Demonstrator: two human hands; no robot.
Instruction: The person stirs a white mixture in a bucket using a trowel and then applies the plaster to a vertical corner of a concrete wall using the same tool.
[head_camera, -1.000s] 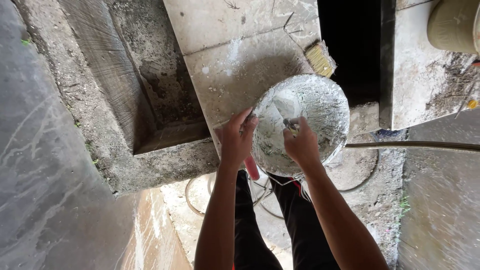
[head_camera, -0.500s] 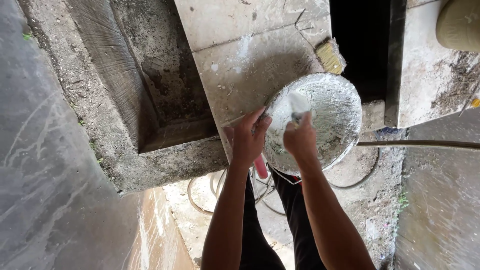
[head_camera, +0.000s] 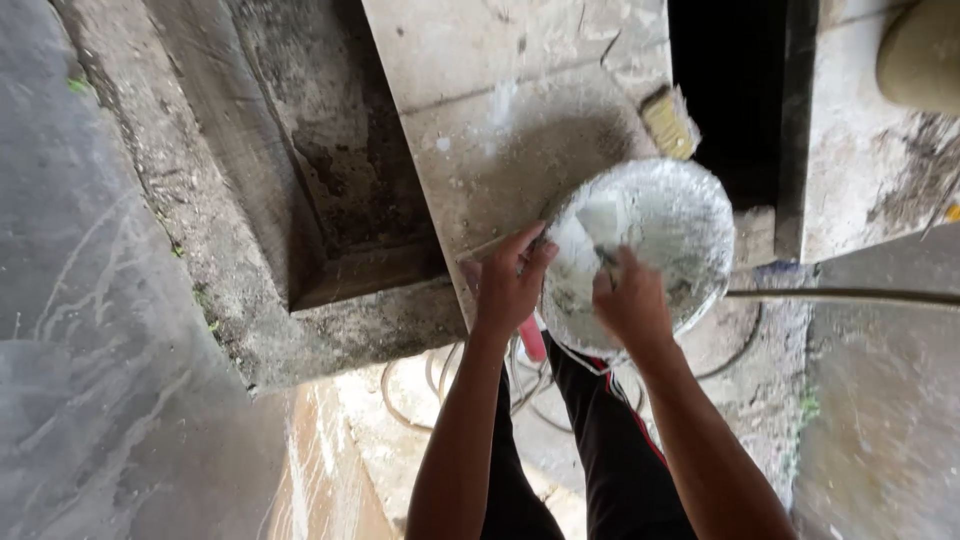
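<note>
Plaster-caked round pan (head_camera: 660, 240) sits tilted in front of the person, above their dark trousers (head_camera: 600, 450). Left hand (head_camera: 510, 285) grips its rim; right hand (head_camera: 630, 300) is clenched around a white-smeared scraper (head_camera: 590, 230) pressed inside it. Beyond lie a pale slab (head_camera: 500, 100) and a yellow brush (head_camera: 668, 122).

Open air is lying left of the bowl (head_camera: 650, 250) over the slab (head_camera: 500, 120); the brush (head_camera: 668, 122) and dark wall (head_camera: 800, 120) are crowding beyond.
</note>
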